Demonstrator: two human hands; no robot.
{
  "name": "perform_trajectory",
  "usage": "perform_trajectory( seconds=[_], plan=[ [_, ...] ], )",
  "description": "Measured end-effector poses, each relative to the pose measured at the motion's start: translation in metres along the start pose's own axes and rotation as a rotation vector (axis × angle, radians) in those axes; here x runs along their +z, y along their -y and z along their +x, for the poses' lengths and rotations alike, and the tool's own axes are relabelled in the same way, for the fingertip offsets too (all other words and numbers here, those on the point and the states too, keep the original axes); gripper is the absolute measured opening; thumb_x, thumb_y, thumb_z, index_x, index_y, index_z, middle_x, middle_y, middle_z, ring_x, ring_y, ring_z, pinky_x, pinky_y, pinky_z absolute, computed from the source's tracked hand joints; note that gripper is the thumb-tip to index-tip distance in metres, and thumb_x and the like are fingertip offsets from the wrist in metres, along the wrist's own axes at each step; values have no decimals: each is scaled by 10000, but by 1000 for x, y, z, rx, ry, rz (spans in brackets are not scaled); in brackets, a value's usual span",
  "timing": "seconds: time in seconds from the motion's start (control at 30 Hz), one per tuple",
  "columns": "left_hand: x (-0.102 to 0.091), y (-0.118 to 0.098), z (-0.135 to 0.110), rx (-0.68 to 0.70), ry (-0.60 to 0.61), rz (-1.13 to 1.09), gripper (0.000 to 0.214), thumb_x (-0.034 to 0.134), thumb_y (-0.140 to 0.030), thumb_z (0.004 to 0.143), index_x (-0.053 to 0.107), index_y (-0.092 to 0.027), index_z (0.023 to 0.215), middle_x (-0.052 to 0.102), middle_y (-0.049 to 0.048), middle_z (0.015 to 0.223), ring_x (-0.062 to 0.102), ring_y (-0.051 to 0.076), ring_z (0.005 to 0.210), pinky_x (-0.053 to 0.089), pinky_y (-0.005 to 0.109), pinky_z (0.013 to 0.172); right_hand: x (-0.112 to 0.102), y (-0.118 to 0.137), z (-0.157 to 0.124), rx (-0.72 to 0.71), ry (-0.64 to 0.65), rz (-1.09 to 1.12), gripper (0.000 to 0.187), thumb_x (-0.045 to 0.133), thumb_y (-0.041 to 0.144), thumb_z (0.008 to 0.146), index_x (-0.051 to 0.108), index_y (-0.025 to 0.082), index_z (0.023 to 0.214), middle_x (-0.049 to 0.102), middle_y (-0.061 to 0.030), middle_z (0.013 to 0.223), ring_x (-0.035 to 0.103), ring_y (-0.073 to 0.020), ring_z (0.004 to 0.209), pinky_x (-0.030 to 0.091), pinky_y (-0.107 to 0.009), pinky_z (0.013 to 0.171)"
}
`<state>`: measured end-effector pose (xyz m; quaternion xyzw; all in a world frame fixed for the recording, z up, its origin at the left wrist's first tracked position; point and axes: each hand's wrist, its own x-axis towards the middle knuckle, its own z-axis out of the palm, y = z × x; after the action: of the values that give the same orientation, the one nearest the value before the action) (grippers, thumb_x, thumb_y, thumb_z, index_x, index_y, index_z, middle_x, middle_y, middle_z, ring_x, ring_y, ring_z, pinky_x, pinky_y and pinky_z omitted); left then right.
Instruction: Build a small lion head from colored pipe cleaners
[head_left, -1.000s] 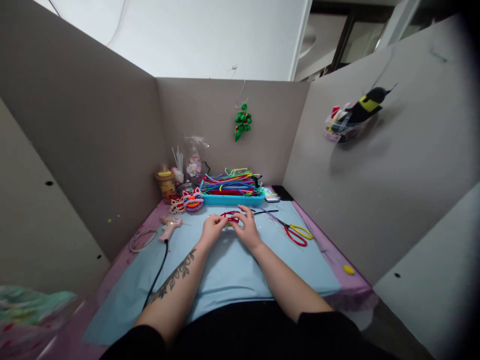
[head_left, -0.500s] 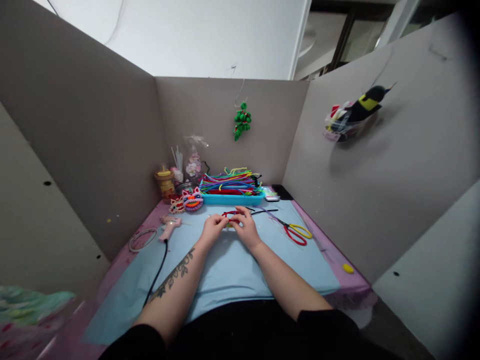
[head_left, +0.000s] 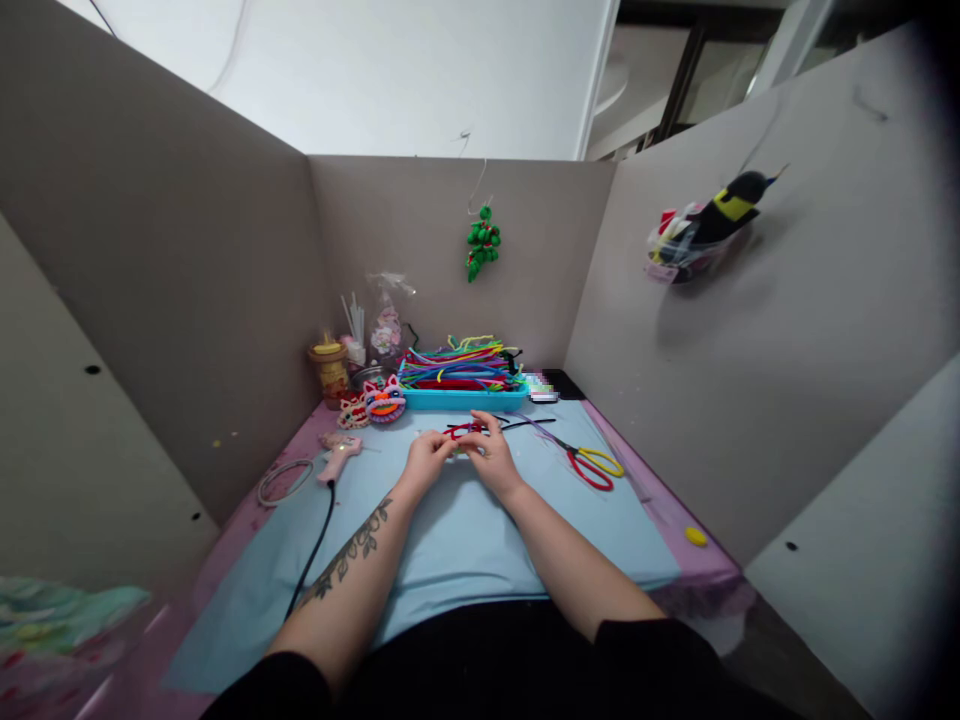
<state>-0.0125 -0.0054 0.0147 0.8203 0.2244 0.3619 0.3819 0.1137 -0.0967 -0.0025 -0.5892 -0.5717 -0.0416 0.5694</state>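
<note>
Grey panels point(head_left: 390, 225) enclose the tabletop point(head_left: 304, 435) on 3 sides. The left hand point(head_left: 427, 457) and right hand point(head_left: 492, 458) pinch 1 red piece point(head_left: 463, 430) between the fingertips, above a blue cloth point(head_left: 457, 545), before a blue tray point(head_left: 466, 400). Scissors point(head_left: 592, 468) lie to the right; 1 pink glue gun point(head_left: 341, 457) lies left.

The left hand point(head_left: 427, 458) and right hand point(head_left: 491, 456) partly hide a small red piece point(head_left: 453, 433), its shape unclear, and the left edge crops a patterned cloth point(head_left: 67, 612).
</note>
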Motion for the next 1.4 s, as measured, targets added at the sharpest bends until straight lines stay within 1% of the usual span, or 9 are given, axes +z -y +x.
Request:
perform_trajectory(
  seconds=[0.17,0.27,0.37,0.57,0.87,1.07,1.23,1.33,1.4],
  plan=[
    [-1,-1,-1,-47,10,-50,299,545,-397,739,596,-157,569,567,10,590,513,143,617,370,256,603,0,6,0,53,-3,44,147,585,241,758,688,248,863,404,-59,1312,475,-215,1118,375,-388,994],
    [0,2,0,-71,-6,-91,339,519,-421,760,581,-154,561,550,7,567,501,138,599,364,252,588,-1,8,1,145,-97,91,207,597,258,735,648,237,935,405,-78,1312,446,-228,1171,349,-397,1013],
    [1,5,1,-75,-31,-72,350,511,-415,769,571,-156,542,538,3,553,495,136,598,364,253,592,-2,5,3,245,-176,69,111,584,279,738,641,210,803,442,-94,1264,409,-242,1208,297,-417,1041],
    [3,5,0,-7,-40,-4,301,524,-371,766,595,-165,558,553,6,588,506,144,648,367,257,615,-1,-4,5,358,-99,92,160,618,334,706,612,200,619,453,-87,1262,392,-257,1206,271,-419,1040],
    [5,-2,-2,84,-76,4,295,537,-344,774,575,-174,536,527,10,602,506,149,685,374,260,652,8,-5,4,333,-144,80,163,556,285,719,534,194,587,480,-93,1184,448,-232,1130,312,-386,1007],
    [4,6,1,-21,-73,-10,308,528,-392,766,604,-168,569,547,2,583,504,147,634,365,258,614,0,-2,5,341,-140,139,122,582,316,724,619,204,757,465,-88,1228,449,-237,1155,333,-394,993],
    [3,11,3,-95,-38,-4,306,521,-375,774,603,-155,578,525,-10,551,493,142,594,354,254,579,-8,5,5,192,-156,69,171,566,240,728,603,220,894,473,-84,1212,428,-231,1177,342,-387,991],
    [1,8,0,-3,-10,144,272,514,-342,791,617,-162,614,544,8,632,509,148,655,366,255,620,-10,3,6,131,-107,-23,231,565,227,739,627,229,962,482,-84,1196,425,-233,1169,311,-389,1018],
    [0,4,-3,105,-15,257,236,504,-325,808,644,-177,687,550,25,716,516,154,713,379,265,671,-10,-1,6,141,-78,-66,190,566,237,746,653,239,915,507,-77,1157,433,-240,1144,310,-409,1013]
  ],
)
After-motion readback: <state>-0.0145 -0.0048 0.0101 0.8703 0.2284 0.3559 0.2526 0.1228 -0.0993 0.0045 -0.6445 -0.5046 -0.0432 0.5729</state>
